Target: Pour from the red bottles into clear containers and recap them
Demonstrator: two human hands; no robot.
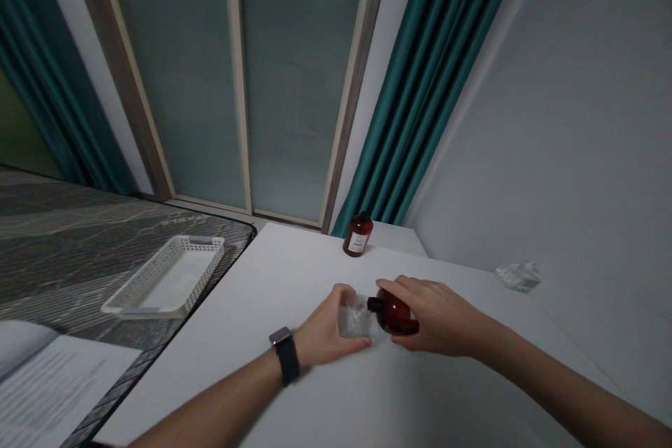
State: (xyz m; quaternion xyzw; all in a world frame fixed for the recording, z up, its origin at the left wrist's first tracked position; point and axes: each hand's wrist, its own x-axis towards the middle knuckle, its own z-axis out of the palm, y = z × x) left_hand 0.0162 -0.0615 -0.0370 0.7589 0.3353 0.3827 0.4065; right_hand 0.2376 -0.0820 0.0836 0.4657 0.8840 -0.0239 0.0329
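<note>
My right hand is wrapped round a dark red-brown bottle with a black cap. The bottle lies tilted on its side, its cap pointing left toward my other hand. My left hand, with a dark watch on the wrist, curves its thumb and fingers around a clear, crinkled plastic bag. The bottle's cap is right at the edge of this bag; whether it is inside cannot be made out. Farther back on the white table stands a second red-brown bottle, upright, with a white label and black cap.
Crumpled clear plastic lies at the table's right edge by the wall. Left of the table, a white perforated basket and an open book rest on a dark patterned surface. Behind are glass doors and a teal curtain.
</note>
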